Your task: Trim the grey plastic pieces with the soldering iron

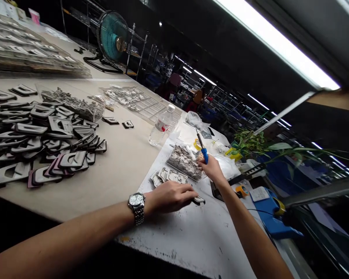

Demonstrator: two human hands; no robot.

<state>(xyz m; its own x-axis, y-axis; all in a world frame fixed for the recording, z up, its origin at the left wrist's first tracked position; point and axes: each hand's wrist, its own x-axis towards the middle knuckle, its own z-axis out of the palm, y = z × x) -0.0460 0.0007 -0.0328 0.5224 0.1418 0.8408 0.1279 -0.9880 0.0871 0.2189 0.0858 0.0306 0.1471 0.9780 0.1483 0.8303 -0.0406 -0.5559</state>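
The left hand (pixel 168 197), with a steel wristwatch (pixel 136 203) on its wrist, reaches in from the near edge of the surface (pixel 119 176), its fingers closed on a small dark frame piece (pixel 199 200). The piece juts past the fingertips, its long axis roughly in line with the fingers. The left hand is the nearer to it; the right hand (pixel 211 168) sits just beyond, clasping a blue-handled tool (pixel 205 155), perhaps a soldering iron, with its metal shaft angled away from the piece.

A white sheet (pixel 186 236) lies under both hands. On it, a row of pale flat pieces (pixel 168 176) lies just beyond the left fingers, and a clear tray of pale scraps (pixel 184 162) touches the right hand. Toward the right edge are a yellow tape roll (pixel 241 190) and a blue dispenser (pixel 272 213). Farther along stand a water bottle (pixel 162 126) and a heap of dark frame pieces (pixel 37 135), with a clear tray of metal parts (pixel 72 104) and a teal fan (pixel 112 37) beyond.
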